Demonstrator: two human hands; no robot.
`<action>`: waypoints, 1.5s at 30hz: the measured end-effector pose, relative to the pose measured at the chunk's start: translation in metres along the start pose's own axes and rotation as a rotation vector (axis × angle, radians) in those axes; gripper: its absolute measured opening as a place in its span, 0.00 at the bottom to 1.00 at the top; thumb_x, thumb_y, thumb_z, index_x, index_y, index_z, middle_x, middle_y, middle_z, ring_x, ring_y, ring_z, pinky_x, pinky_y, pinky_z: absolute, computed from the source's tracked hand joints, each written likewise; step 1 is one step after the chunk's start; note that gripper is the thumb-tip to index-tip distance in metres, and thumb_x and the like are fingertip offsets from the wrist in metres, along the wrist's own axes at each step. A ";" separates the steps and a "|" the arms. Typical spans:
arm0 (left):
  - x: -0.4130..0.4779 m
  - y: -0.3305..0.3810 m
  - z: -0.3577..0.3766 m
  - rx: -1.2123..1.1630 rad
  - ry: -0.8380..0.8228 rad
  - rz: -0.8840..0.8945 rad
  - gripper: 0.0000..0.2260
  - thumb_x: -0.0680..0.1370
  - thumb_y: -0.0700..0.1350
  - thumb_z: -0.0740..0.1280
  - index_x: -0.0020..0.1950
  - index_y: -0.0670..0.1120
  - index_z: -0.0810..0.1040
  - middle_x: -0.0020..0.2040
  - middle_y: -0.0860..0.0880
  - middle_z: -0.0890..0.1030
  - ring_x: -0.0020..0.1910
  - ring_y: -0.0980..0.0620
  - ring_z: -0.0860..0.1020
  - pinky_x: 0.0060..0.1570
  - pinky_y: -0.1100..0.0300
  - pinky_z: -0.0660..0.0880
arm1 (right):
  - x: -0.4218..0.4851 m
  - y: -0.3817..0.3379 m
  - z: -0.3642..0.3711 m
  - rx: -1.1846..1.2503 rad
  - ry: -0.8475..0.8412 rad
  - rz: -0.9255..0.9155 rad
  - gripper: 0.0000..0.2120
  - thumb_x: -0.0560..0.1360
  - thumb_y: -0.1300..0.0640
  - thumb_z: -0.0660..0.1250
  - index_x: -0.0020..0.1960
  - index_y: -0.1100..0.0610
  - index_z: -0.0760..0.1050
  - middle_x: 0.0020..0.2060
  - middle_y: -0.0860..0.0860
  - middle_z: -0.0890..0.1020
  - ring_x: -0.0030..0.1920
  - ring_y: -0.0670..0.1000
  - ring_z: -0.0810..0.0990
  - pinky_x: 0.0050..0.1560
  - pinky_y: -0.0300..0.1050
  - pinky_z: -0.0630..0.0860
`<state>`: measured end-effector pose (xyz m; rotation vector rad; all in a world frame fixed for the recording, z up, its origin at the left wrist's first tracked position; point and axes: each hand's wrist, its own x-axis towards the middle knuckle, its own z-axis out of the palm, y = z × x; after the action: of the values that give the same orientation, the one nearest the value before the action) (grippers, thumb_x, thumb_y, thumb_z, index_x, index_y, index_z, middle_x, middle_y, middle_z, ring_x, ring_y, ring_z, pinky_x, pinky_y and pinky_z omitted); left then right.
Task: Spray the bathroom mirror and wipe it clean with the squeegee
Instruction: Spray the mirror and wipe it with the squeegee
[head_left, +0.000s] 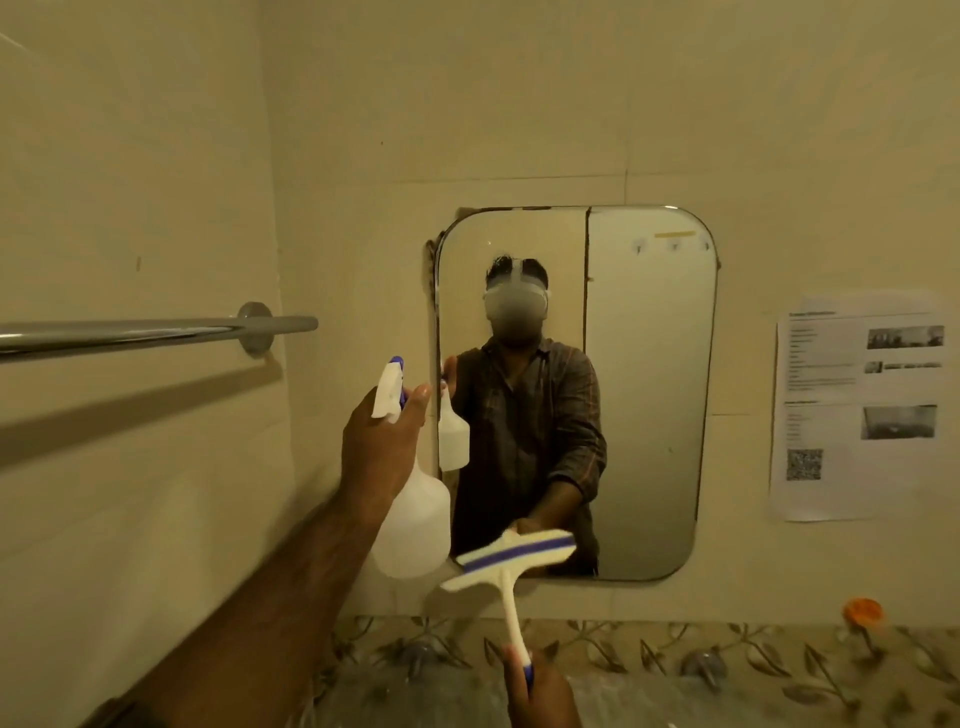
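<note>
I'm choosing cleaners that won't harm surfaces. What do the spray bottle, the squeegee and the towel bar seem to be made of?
Spray bottle: translucent white plastic, matte, milky body, with a white and blue trigger head.
Squeegee: white plastic handle and head with a blue strip; the blade edge is probably rubber, too blurred to confirm.
Towel bar: polished metal, likely chrome or steel, given its bright highlights.

- A printed sheet (857, 410) is stuck on the wall right of the mirror (649, 389); its lines of text are too blurred to read.
- It carries a QR code (804, 464), not decipherable.
</note>
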<state>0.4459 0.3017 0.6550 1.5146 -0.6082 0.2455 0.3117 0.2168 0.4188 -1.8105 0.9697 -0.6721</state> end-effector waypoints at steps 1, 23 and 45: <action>-0.003 0.001 -0.001 0.001 -0.003 -0.007 0.21 0.75 0.60 0.65 0.59 0.46 0.75 0.50 0.45 0.82 0.48 0.48 0.79 0.40 0.63 0.70 | -0.005 0.003 0.001 0.046 0.009 0.037 0.09 0.81 0.49 0.65 0.47 0.52 0.77 0.39 0.51 0.82 0.49 0.54 0.82 0.45 0.40 0.70; -0.028 0.088 0.041 -0.087 -0.230 0.054 0.21 0.74 0.61 0.66 0.42 0.43 0.79 0.33 0.46 0.81 0.37 0.48 0.79 0.49 0.52 0.77 | 0.068 -0.269 -0.223 0.512 0.152 -0.629 0.28 0.85 0.44 0.53 0.57 0.69 0.76 0.41 0.60 0.77 0.36 0.56 0.73 0.36 0.47 0.73; -0.031 0.033 0.087 -0.212 -0.251 -0.070 0.07 0.75 0.56 0.67 0.47 0.56 0.71 0.40 0.55 0.79 0.41 0.55 0.78 0.37 0.59 0.73 | 0.041 0.038 -0.099 0.241 0.184 -0.087 0.18 0.78 0.39 0.63 0.41 0.52 0.77 0.28 0.49 0.78 0.30 0.45 0.76 0.36 0.46 0.76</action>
<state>0.3837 0.2254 0.6627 1.3673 -0.7538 -0.0630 0.2443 0.1256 0.4251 -1.6053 0.8906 -0.9810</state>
